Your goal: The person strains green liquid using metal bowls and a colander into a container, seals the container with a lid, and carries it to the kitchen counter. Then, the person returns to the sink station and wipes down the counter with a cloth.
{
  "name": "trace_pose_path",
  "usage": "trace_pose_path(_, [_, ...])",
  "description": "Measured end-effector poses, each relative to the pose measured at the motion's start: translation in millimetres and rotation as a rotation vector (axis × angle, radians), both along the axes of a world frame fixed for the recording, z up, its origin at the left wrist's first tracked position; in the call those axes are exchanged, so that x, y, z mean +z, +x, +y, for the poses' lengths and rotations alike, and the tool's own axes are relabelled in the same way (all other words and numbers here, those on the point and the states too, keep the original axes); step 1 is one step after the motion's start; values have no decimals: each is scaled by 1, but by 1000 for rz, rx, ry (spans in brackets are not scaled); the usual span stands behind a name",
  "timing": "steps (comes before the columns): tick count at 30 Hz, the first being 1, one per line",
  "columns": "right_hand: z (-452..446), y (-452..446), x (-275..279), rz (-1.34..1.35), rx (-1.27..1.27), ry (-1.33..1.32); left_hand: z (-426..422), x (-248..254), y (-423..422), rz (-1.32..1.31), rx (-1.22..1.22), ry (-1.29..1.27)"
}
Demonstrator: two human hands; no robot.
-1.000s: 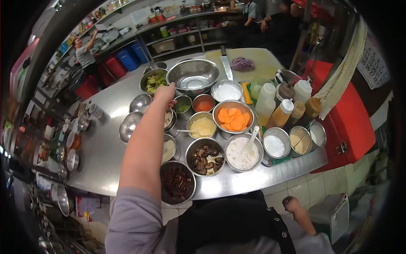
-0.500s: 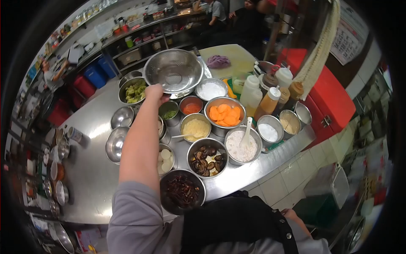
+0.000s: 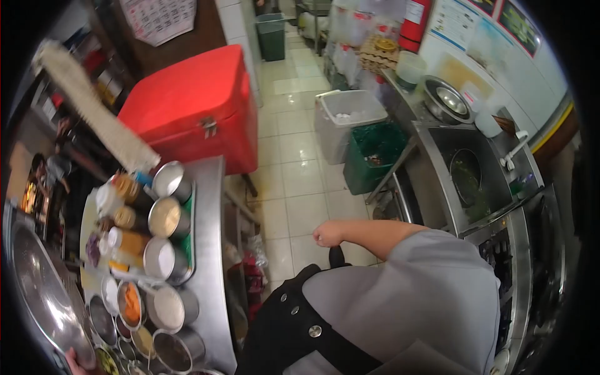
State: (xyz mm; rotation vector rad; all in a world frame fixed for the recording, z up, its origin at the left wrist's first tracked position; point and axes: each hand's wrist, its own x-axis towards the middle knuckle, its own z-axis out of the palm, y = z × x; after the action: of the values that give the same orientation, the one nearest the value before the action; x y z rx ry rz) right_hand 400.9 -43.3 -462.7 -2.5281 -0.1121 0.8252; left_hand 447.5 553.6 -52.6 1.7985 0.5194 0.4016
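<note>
At the lower left edge, my left hand [image 3: 76, 362] grips the rim of a large metal colander [image 3: 45, 284], tilted above the table's far side; part of that hand is cut off. My right hand [image 3: 329, 233] is closed in a loose fist over the floor, in front of my body, with nothing visible in it. Close to the colander stand metal containers: sliced carrots [image 3: 131, 304], a white powder [image 3: 169, 307] and a yellow chopped food [image 3: 144, 342].
Squeeze bottles [image 3: 128, 242] and a tray of metal tubs [image 3: 164, 257] line the steel table [image 3: 215, 206]. Beyond it sits a red cooler [image 3: 187, 100]. Grey [image 3: 350, 112] and green bins [image 3: 375, 156] stand on the tiled floor. At right are a sink [image 3: 472, 178] and stove [image 3: 500, 262].
My view has swung right, from the table to the aisle and sink. The colander now stands tilted at the left edge, still in my left hand. My right arm is now fully visible.
</note>
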Motion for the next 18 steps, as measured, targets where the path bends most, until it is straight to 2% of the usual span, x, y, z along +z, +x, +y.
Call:
trace_pose_path(3, [-52, 9, 8, -35, -47, 31, -92, -19, 12, -65, -26, -118])
trace_pose_path(7, [-130, 7, 15, -135, -314, 163, -222, -54, 27, -89, -54, -245])
trace_pose_path(8, [-150, 5, 24, -146, -373, 204, -242, -68, 43, -58, -185, -372])
trace_pose_path(10, [-188, 0, 39, -220, -496, 286, -341, -75, 53, 28, -310, -300])
trace_pose_path(12, [-221, -6, 50, -349, -631, 375, -423, -79, 67, 54, -303, -280])
trace_pose_path(14, [-255, -12, 60, -452, -779, 460, -464, -91, 91, 146, -442, -408])
trace_pose_path(18, [-313, -29, 79, -629, -1120, 672, -536, -107, 146, 224, -538, -407])
